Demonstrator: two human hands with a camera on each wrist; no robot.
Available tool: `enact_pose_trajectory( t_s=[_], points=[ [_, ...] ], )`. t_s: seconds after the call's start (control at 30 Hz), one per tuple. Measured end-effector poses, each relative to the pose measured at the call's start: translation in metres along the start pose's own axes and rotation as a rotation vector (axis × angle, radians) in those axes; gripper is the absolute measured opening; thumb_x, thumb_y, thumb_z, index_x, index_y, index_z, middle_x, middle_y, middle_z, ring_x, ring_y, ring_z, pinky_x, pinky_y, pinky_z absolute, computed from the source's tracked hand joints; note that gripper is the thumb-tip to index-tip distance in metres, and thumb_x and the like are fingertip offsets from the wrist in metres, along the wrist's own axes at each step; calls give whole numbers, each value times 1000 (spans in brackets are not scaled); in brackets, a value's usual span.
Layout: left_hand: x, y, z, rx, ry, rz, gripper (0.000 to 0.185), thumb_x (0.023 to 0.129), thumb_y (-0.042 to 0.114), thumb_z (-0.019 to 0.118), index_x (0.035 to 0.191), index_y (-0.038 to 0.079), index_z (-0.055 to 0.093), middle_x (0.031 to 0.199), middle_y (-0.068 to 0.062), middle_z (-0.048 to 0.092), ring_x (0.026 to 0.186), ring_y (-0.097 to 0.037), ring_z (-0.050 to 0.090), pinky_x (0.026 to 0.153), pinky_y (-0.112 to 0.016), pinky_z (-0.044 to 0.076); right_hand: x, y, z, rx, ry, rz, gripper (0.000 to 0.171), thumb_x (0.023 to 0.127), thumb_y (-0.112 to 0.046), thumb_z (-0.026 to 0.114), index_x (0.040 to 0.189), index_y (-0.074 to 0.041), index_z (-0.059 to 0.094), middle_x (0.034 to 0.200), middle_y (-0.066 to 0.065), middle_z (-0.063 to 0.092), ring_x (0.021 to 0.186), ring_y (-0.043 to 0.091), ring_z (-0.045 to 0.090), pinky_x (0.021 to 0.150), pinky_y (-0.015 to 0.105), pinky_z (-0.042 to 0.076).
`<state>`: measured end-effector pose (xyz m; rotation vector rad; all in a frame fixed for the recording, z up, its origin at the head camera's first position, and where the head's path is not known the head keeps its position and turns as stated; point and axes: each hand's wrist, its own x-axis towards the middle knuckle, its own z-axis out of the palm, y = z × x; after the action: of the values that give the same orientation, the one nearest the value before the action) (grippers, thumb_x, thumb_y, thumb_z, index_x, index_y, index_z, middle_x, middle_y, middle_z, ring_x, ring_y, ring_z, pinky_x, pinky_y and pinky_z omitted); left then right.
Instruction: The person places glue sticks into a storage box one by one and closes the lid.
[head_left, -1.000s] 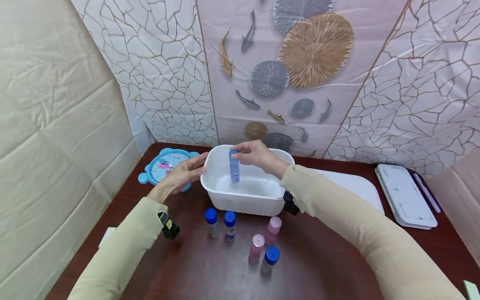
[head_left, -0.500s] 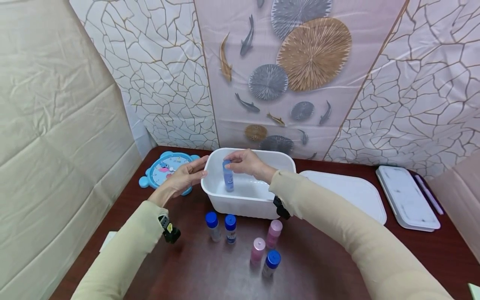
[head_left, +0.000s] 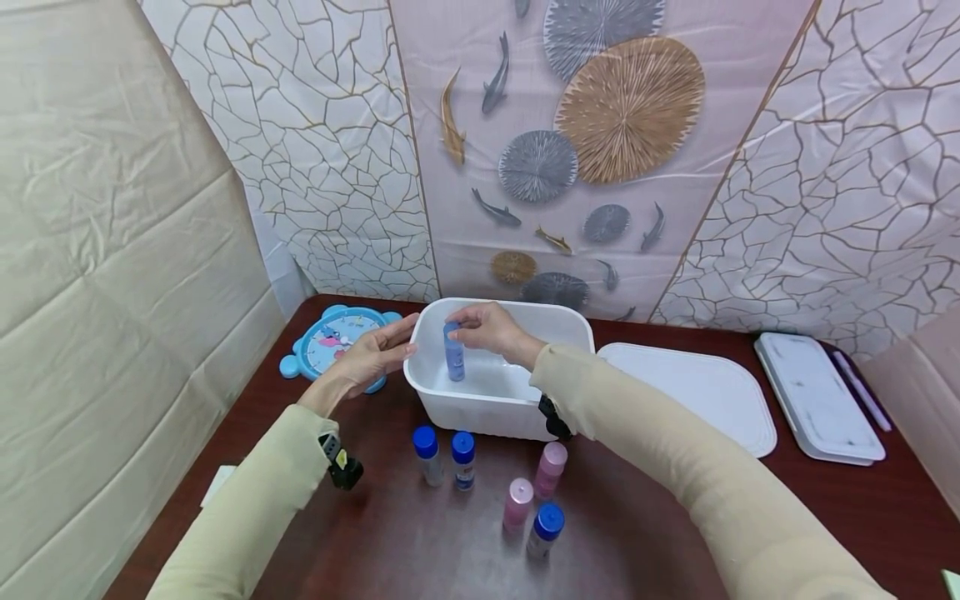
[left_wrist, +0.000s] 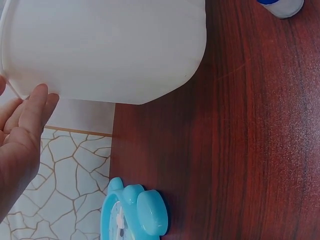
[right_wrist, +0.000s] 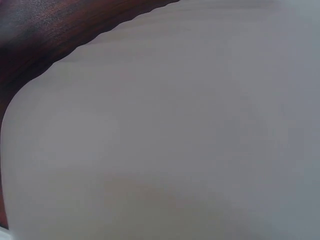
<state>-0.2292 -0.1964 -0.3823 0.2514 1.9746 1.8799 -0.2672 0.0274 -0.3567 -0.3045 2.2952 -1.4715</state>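
In the head view my right hand reaches into a white plastic bin. Thumb and fingers pinch the top of a slim, translucent blue bottle, which stands nearly upright inside, near the bin's left end. My left hand is at the left rim, its fairly straight fingers touching the bin. The left wrist view shows those fingers against the bin's outer wall. Before the bin stand two blue-capped bottles, two pink bottles and another blue-capped bottle. The bin wall nearly fills the right wrist view.
A blue toy-like clock lies left of the bin, partly under my left hand. To the right are a white lid, a white case and a purple pen-like item. A patterned cloth wall rises behind the table.
My right hand has moved left and lower in the bin with the blue bottle, mostly in the first half second. My left hand stays at the rim.
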Motion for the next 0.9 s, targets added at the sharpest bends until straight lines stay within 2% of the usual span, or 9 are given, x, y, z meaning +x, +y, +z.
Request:
enact_pose_trajectory(
  t_s=[0.23, 0.43, 0.57, 0.7, 0.9],
  points=[
    [-1, -1, 0, -2, 1, 1, 62, 96, 13, 54, 150, 15, 24, 154, -8, 26, 139, -29, 31, 108, -46, 34, 2, 1, 0, -24, 6, 11, 36, 90, -14, 64, 126, -7, 60, 119, 11, 63, 111, 23, 60, 90, 29, 52],
    [0, -1, 0, -16, 20, -12, 61, 96, 12, 54, 150, 16, 27, 154, -7, 29, 138, -27, 33, 107, -44, 35, 1, 0, -5, -24, -48, 3, 45, 91, -11, 61, 135, -6, 51, 131, 12, 57, 120, 25, 55, 94, 31, 50],
    [1, -1, 1, -15, 15, -9, 61, 96, 12, 53, 150, 15, 25, 154, -8, 27, 139, -28, 32, 108, -46, 34, -4, -2, -11, -35, -73, -4, 48, 92, -12, 61, 138, -7, 47, 136, 12, 53, 124, 25, 52, 96, 32, 49],
    [1, -2, 2, -13, 6, -2, 62, 96, 12, 53, 151, 15, 23, 155, -8, 25, 140, -28, 30, 107, -45, 34, -14, -8, -21, -51, -62, -32, 48, 93, -15, 60, 138, -8, 47, 136, 12, 53, 124, 24, 52, 95, 33, 49],
    [1, -1, 1, -20, 6, 7, 62, 96, 10, 52, 151, 13, 22, 155, -9, 25, 140, -28, 29, 107, -45, 34, -36, -18, -41, 62, -77, -127, 44, 94, -9, 57, 136, -1, 47, 135, 19, 52, 123, 27, 52, 97, 36, 48]
  ],
)
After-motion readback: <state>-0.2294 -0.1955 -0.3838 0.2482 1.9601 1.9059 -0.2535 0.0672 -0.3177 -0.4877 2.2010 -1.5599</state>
